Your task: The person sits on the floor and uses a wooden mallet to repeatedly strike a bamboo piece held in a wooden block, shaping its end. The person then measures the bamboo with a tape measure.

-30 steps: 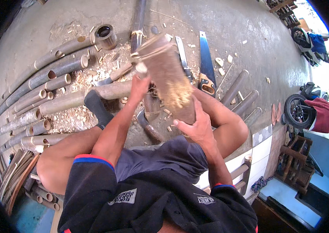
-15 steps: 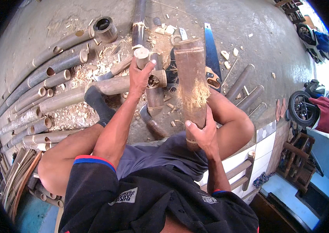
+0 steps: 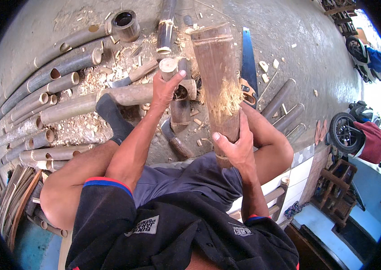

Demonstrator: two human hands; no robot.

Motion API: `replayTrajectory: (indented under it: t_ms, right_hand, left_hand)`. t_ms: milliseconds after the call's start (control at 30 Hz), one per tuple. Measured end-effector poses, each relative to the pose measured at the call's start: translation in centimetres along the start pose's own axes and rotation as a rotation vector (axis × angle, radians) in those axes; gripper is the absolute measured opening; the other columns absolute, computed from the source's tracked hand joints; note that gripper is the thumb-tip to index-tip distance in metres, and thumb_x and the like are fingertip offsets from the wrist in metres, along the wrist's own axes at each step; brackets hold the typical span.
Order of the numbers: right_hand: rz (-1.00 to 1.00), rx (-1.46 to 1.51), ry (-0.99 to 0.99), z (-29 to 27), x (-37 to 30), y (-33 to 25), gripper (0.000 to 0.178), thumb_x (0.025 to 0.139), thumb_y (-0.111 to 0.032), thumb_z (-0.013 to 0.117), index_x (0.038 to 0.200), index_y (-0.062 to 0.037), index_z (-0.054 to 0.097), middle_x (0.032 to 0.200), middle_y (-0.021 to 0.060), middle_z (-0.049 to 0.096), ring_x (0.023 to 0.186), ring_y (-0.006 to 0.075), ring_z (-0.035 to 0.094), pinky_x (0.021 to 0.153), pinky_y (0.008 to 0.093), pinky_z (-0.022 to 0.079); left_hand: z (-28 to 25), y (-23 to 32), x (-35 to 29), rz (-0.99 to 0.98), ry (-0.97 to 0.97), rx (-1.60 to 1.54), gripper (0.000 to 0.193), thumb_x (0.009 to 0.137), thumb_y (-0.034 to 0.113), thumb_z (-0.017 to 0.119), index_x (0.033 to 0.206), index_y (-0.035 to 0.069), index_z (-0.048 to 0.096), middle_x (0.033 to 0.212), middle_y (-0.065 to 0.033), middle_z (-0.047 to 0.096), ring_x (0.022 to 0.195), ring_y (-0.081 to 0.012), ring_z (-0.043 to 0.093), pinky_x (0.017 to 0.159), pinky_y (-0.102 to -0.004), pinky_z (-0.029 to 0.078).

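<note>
My left hand (image 3: 166,90) is closed round a short, pale-topped bamboo peg (image 3: 169,67), upright over a crossing of bamboo pieces. Just beside it, a hole shows in the end of the long bamboo pole (image 3: 132,95), which lies across a shorter bamboo piece (image 3: 180,112). My right hand (image 3: 235,143) grips the lower part of a thick brown bamboo club (image 3: 213,49). The club is raised with its wide end away from me, and a patch of frayed yellow fibres (image 3: 226,101) covers its middle. It stays apart from the peg.
A hatchet-like blade with a wooden handle (image 3: 143,71) lies beyond the pole. Behind the club is a handsaw (image 3: 247,63). Several cut bamboo tubes (image 3: 62,67) fill the left side, near a dark round pot (image 3: 125,26). Wood chips (image 3: 82,130) litter the floor; a curved knife (image 3: 177,141) lies close to me.
The club's wide end has swung a little up and to the left. My left hand still holds the peg, slightly lower in the picture. The whole view has shifted slightly.
</note>
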State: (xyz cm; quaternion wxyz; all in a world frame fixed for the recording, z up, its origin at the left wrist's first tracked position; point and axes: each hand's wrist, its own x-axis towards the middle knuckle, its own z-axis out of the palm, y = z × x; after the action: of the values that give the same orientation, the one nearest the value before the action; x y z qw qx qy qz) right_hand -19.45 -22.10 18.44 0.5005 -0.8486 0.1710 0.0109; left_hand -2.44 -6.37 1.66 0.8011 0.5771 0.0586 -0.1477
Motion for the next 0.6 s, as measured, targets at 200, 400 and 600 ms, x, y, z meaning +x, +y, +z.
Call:
replayTrajectory:
  t_ms: [200,400,600]
  right_hand:
    - [-0.061,-0.063,0.011,-0.6,1.5,-1.3,0.091,0.077,-0.025,0.081,0.149,0.0068,0.036,0.129,0.0288,0.064,0.120,0.0352,0.065,0.104,0.0418,0.049]
    - [-0.107,-0.040,0.014,-1.2,2.8,-2.2,0.092,0.076,-0.026,0.081,0.149,0.0071,0.037,0.129,0.0287,0.063,0.120,0.0361,0.065,0.104,0.0426,0.048]
    - [-0.153,-0.057,0.009,-1.2,3.8,-3.6,0.091,0.075,-0.024,0.081,0.149,0.0073,0.037,0.128,0.0282,0.064,0.120,0.0348,0.065,0.104,0.0422,0.048]
  left_hand:
    - [-0.6,-0.5,0.3,-0.018,-0.027,0.009,0.032,0.085,0.030,0.084,0.098,0.007,0.066,0.079,0.0046,0.062,0.061,-0.0039,0.052,0.053,-0.0228,0.041]
    - [-0.5,-0.3,0.2,-0.006,-0.013,0.000,0.028,0.086,0.030,0.082,0.094,0.009,0.066,0.077,0.0044,0.061,0.060,-0.0040,0.050,0.051,-0.0224,0.040]
    - [-0.9,-0.7,0.4,-0.020,-0.019,-0.006,0.033,0.085,0.030,0.084,0.100,0.005,0.068,0.079,0.0047,0.063,0.061,-0.0038,0.052,0.053,-0.0231,0.042]
